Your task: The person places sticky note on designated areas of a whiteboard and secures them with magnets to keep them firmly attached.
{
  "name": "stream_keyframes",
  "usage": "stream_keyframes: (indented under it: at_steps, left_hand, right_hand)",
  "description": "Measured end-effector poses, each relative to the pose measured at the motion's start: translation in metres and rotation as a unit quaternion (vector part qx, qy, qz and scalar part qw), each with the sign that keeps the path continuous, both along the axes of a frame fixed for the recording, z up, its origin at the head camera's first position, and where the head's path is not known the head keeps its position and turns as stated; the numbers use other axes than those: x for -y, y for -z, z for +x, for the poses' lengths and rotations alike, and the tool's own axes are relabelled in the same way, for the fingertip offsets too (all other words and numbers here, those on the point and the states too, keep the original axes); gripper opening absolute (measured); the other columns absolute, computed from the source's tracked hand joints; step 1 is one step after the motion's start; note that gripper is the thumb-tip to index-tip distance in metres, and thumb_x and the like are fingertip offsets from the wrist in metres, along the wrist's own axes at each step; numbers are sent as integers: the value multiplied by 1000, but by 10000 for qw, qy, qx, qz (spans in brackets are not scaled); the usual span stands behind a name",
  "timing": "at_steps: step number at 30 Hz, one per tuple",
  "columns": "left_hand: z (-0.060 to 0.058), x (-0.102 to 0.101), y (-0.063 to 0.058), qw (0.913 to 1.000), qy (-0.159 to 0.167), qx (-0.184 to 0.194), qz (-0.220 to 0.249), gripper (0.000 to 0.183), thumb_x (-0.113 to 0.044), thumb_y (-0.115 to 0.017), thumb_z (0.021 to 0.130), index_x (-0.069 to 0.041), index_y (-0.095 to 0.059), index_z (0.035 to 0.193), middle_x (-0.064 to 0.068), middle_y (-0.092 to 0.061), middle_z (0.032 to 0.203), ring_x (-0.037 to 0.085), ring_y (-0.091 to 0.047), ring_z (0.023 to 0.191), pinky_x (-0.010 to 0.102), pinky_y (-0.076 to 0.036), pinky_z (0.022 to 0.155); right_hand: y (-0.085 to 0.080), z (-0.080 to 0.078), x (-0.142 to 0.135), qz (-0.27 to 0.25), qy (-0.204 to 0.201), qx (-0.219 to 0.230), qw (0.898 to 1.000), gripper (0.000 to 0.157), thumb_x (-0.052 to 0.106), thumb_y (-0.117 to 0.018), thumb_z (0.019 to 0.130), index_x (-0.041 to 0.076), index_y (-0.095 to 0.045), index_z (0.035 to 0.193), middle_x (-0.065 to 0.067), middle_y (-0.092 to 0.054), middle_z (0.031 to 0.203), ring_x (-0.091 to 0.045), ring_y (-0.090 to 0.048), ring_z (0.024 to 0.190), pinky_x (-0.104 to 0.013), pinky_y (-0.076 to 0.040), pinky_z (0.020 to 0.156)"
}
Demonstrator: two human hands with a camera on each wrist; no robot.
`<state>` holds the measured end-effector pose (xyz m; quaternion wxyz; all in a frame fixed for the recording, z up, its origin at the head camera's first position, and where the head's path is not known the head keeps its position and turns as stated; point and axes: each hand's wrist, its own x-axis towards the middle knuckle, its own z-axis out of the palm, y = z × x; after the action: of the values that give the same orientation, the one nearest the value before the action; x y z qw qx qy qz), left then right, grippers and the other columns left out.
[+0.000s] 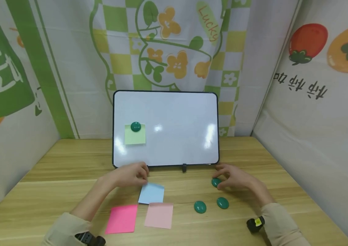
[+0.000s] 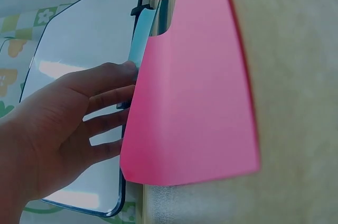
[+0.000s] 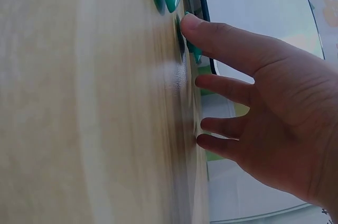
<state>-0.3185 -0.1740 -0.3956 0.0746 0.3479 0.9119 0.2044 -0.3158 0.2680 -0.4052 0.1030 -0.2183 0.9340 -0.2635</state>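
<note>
My left hand (image 1: pixel 131 174) pinches the top left corner of a light blue sticky note (image 1: pixel 151 193), below the whiteboard's lower edge. Its thumb (image 2: pixel 124 70) lies over the note's edge in the left wrist view. A hot pink sticky note (image 1: pixel 121 219) and a pale pink one (image 1: pixel 159 215) lie nearer the front. Over on the right, my right hand (image 1: pixel 233 176) has thumb and forefinger around a round green magnet (image 1: pixel 215 182) on the table. That magnet (image 3: pixel 194 51) is partly covered by the thumb in the right wrist view.
A black-framed whiteboard (image 1: pixel 174 116) leans upright at the back. On it, a green magnet (image 1: pixel 135 126) holds a light green sticky note (image 1: pixel 135 138). Two more green magnets (image 1: pixel 200 207) lie on the wooden table (image 1: pixel 69 164). Printed curtains (image 1: pixel 75 68) enclose the back and sides.
</note>
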Motion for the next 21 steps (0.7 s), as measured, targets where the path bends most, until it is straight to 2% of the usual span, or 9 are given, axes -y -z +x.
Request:
stream_keyframes:
  at_steps: [4, 13, 21]
  left_hand:
    - [0, 0, 0, 10000, 12, -5, 12, 8, -23, -70, 92, -18, -75, 88, 1, -63, 115, 17, -61, 104, 38, -53, 94]
    - [-1, -1, 1, 10000, 17, 23, 32, 8, -23, -69, 92, -19, -75, 88, 2, -63, 118, 18, -61, 106, 39, -52, 96]
    - [-4, 1, 0, 10000, -18, -68, 68, 9, -23, -67, 93, -21, -75, 89, 1, -63, 121, 17, -61, 109, 40, -53, 96]
  right_hand:
    - [0, 0, -1, -37, -3, 11, 10000, 41, 31, -81, 82, 20, -71, 121, -19, -39, 156, -50, -32, 142, -68, -32, 110]
    - [-2, -3, -3, -76, 50, -224, 9997, 42, 29, -79, 84, 13, -70, 122, -23, -40, 154, -50, -31, 143, -67, -28, 113]
    - [-14, -5, -10, -97, 40, -844, 9964, 38, 26, -76, 86, 8, -70, 120, -29, -41, 151, -55, -34, 138, -69, -31, 110]
